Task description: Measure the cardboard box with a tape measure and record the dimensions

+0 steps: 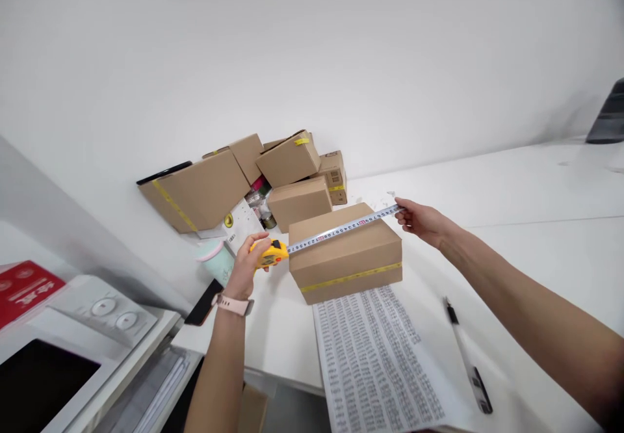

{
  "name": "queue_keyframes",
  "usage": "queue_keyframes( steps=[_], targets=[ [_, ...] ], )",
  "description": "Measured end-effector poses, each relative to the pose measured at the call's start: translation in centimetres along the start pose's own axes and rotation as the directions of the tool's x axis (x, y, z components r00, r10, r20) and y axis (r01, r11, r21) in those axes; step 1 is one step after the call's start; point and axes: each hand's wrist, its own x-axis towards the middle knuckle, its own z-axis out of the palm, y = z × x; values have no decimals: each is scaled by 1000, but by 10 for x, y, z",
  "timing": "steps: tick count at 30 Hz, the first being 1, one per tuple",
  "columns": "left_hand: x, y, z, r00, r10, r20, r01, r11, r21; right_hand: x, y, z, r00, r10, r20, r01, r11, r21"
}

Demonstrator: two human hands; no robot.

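My left hand [251, 261] grips the yellow case of a tape measure [270, 253], just off the left end of a brown cardboard box [348, 254]. The silver blade runs out across the top of that box, slanting up to the right. Its free end is pinched in the fingers of my right hand [416, 220], beyond the box's right edge. A strip of yellow tape crosses the box's front side. Printed sheets [375, 361] lie in front of the box, and a pen [468, 358] rests to their right.
More cardboard boxes [199, 189] are piled at the back left against the wall. A mint-coloured cup [218, 262] and a dark flat item [203, 304] are at the table's left. A white microwave [73, 348] stands at lower left. A dark object [608, 116] stands far right.
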Motion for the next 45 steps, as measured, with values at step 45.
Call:
queue_keyframes(
  steps=[45],
  targets=[
    [26, 8, -16, 906, -143, 399, 159, 987, -7, 29, 0, 22, 991, -3, 132, 71, 854, -515]
  ],
)
